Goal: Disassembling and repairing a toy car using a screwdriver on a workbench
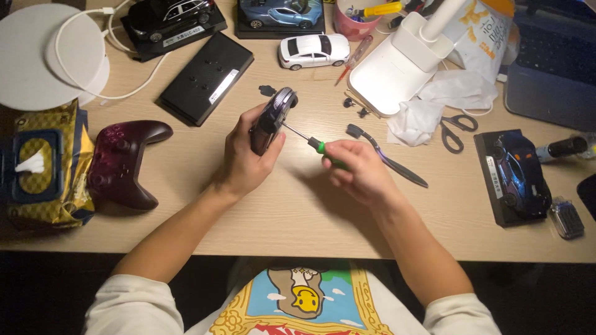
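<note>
Your left hand [248, 158] is clamped on the stiff, likely slippery dark model car [271, 119], your right hand [357, 170] on the green-handled screwdriver [310, 144]; grip its sides.

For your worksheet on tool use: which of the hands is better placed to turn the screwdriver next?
Right hand: probably, since it grips the green-handled screwdriver, whose tip meets the model car that the left hand holds.

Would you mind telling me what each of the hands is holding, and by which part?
The left hand grips a dark model car around its body, tilted on edge. The right hand holds a screwdriver by its green handle, tip against the car.
</note>
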